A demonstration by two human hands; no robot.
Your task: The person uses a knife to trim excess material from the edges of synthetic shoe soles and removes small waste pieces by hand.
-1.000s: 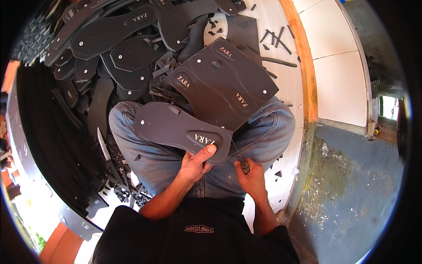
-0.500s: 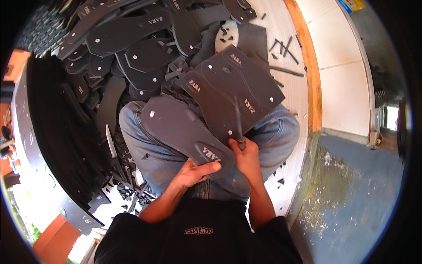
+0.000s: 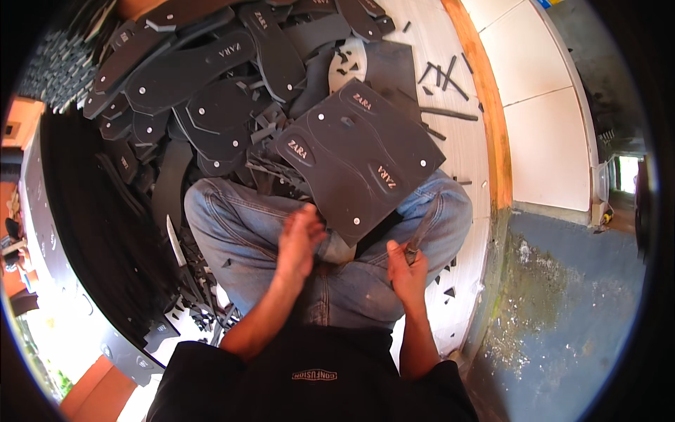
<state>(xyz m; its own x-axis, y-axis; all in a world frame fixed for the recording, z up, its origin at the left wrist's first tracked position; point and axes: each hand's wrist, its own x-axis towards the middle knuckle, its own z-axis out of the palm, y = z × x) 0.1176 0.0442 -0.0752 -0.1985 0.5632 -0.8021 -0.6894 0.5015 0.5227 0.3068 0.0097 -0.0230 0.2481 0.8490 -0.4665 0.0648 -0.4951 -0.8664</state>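
My right hand is closed around the handle of a knife, its blade pointing up and away over my right thigh. My left hand is raised above my lap with nothing in it, the fingers apart and slightly blurred. Just beyond the hands, a dark foam sheet lies across my legs, with sandal sole outlines, pale lettering and small white dots printed on it. The near corner of this sheet is close to my left fingertips, though I cannot tell whether they touch.
Cut dark soles lie heaped at the far left. A tall stack of black sheets stands on the left. Another knife rests left of my knee, blade upward. Offcut strips are scattered at right, beside a wooden edge.
The cut sole has left my left hand, and I cannot tell where it lies. That hand has moved up and away from me. My right hand has shifted right and nearer with the knife.
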